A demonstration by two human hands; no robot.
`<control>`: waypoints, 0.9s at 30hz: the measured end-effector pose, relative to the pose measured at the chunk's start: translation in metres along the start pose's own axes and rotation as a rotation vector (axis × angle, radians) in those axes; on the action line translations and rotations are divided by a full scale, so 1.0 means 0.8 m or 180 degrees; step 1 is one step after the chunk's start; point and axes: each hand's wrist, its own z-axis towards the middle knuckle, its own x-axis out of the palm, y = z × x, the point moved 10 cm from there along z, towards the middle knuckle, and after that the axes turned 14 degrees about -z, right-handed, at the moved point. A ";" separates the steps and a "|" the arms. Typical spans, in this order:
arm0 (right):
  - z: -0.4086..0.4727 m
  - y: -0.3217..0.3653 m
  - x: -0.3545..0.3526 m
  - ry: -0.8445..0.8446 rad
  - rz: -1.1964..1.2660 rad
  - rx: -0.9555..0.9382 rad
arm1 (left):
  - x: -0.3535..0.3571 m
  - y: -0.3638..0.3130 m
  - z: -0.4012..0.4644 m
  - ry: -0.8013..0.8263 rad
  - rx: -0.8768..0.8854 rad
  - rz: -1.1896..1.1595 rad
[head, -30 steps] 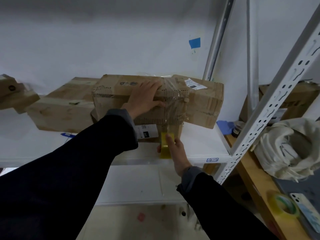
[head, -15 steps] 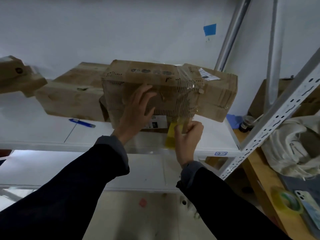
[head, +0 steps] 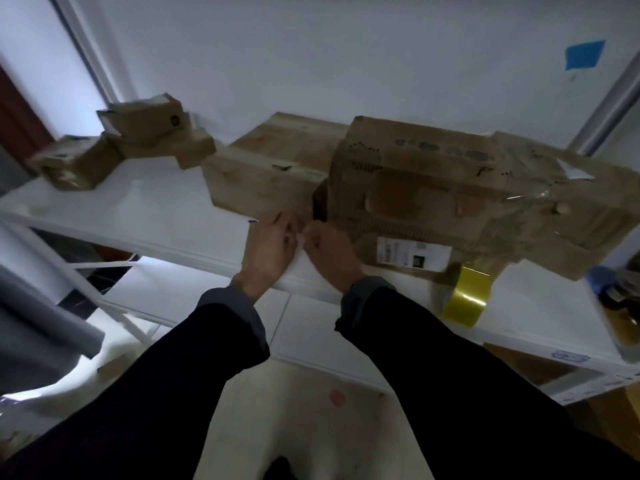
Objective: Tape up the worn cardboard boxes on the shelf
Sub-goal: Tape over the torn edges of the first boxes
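A large worn cardboard box lies on the white shelf, wrapped on its right part in clear tape. A yellow tape roll hangs at the box's lower front edge, with no hand on it. My left hand and my right hand meet on the shelf just left of the box. A blue tip of a pen-like tool pokes out behind my left hand, whose fingers curl over it. My right hand pinches a small pale bit between the two hands. The blur hides finer detail.
A flat taped box lies behind my hands. Several small boxes are piled at the shelf's far left. A blue tape patch marks the wall. Small dark items sit at the shelf's right end.
Both hands left the big box and the tape roll and moved left to the blue tool on the shelf. The roll now hangs alone from the box. The camera swung left.
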 end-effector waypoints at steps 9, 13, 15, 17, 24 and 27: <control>0.086 0.016 0.129 0.0634 -0.1197 0.0059 | -0.059 0.121 -0.023 0.0217 -0.0834 0.0252; 0.086 0.015 0.136 0.0529 -0.1703 -0.0037 | -0.073 0.135 -0.024 0.0175 -0.0860 0.0152; 0.085 0.010 0.139 0.0509 -0.1756 0.0050 | -0.073 0.143 -0.028 0.0196 -0.0938 0.0045; 0.084 -0.001 0.143 0.0611 -0.1356 0.0363 | -0.067 0.155 -0.035 0.0229 -0.1159 -0.0139; 0.043 -0.004 0.111 0.0896 0.0225 0.0957 | -0.014 0.148 -0.056 0.0325 -0.2135 -0.1464; 0.008 0.000 0.070 0.0972 0.0918 0.1132 | 0.001 0.106 -0.051 0.0114 -0.2092 -0.2020</control>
